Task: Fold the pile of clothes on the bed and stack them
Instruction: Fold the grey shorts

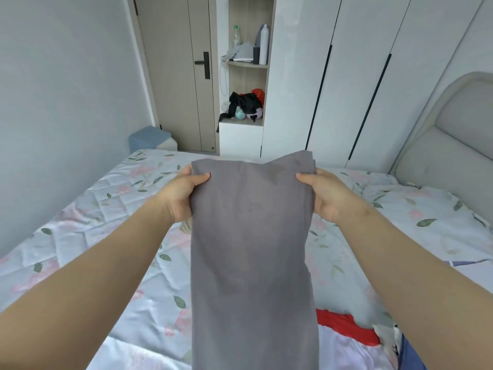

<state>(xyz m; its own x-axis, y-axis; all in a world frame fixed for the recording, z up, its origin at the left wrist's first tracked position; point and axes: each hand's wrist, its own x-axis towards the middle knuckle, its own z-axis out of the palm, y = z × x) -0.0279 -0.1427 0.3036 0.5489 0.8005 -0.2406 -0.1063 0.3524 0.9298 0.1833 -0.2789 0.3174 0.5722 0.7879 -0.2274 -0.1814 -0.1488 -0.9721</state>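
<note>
Flowers dot the bed (93,214) by the door (170,76) and white closets (354,76). I see my left hand (184,196) and right hand (328,196) pinching the grey cloth (250,249), hanging above the bed.

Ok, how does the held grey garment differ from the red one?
The grey garment hangs gripped by the left hand and right hand; the red garment lies on the bed, untouched. The grey garment is smooth and flat; the red garment is crumpled. Both are plain cloth.
</note>
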